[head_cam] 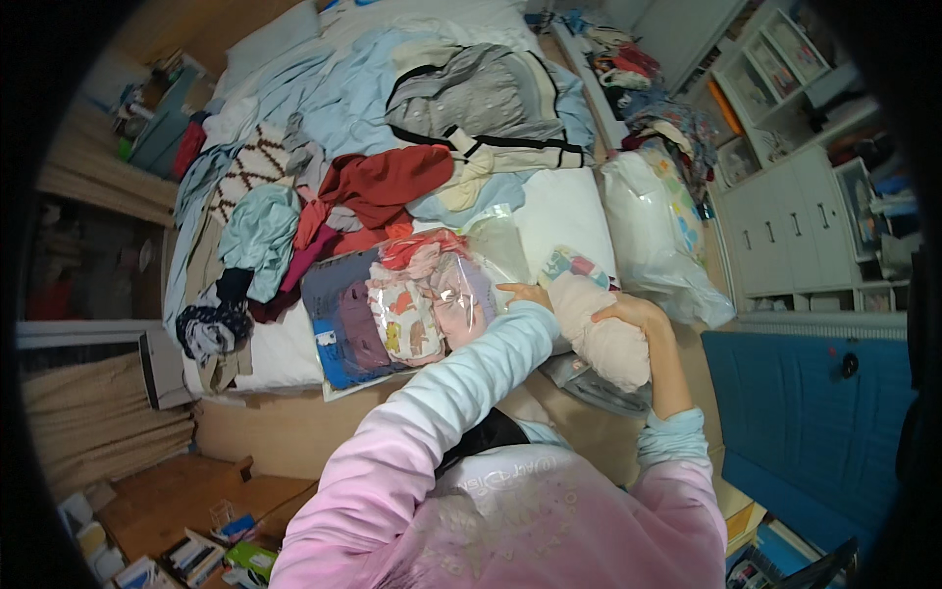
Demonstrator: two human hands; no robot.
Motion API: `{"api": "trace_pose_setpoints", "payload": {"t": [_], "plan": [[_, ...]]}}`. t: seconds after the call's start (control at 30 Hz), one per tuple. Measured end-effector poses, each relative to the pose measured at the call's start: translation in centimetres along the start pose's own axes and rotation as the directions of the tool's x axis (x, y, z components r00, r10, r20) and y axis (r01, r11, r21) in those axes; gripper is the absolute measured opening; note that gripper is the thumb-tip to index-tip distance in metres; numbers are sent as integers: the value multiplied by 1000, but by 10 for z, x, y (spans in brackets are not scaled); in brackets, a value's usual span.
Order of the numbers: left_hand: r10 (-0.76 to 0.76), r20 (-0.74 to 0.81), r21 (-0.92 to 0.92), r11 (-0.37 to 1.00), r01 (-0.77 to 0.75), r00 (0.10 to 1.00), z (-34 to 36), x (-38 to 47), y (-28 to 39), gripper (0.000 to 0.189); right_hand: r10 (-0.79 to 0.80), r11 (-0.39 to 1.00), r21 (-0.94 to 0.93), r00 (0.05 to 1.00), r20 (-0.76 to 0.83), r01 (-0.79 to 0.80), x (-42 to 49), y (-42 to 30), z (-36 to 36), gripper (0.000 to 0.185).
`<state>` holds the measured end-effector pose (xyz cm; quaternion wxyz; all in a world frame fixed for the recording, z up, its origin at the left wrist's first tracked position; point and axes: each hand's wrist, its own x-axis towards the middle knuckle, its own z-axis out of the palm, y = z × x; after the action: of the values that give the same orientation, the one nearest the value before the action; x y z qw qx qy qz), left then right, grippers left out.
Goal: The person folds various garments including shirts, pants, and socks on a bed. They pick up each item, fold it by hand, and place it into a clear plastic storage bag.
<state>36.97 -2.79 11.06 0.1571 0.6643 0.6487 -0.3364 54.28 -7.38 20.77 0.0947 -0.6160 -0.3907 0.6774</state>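
Note:
My right hand grips a pale pink rolled cloth bundle at the bed's front edge. My left hand is just left of the bundle, its fingertips at the edge of a clear plastic bag; it seems to pinch the film. Folded clothes fill that bag: a dark blue-grey piece, a purple piece, a white animal-print piece and pink ones. Behind the bundle shows a colourful patterned cloth. Below it is a grey item in clear plastic.
Loose clothes cover the bed, among them a red garment, a light green one and a grey black-trimmed one. A white plastic bag stands at the right. Beyond are a white cabinet and a blue panel.

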Motion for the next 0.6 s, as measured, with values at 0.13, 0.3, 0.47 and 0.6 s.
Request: {"api": "trace_pose_setpoints", "payload": {"t": [0.13,0.3,0.47,0.6], "plan": [[214,-42,74,975,-211,976,43,24,-26,52,167,867,-497,963,210,-42,33,-70,1,56],[131,-277,-328,918,-222,952,23,-19,-66,56,426,902,-277,793,435,-332,114,-80,-3,49],[143,-272,-450,855,-257,952,-17,-53,-98,66,214,882,182,714,667,-434,209,-32,29,35],[246,-391,-492,758,-427,887,-23,-76,-91,67,-24,730,575,828,560,-368,273,-28,115,34]]}}
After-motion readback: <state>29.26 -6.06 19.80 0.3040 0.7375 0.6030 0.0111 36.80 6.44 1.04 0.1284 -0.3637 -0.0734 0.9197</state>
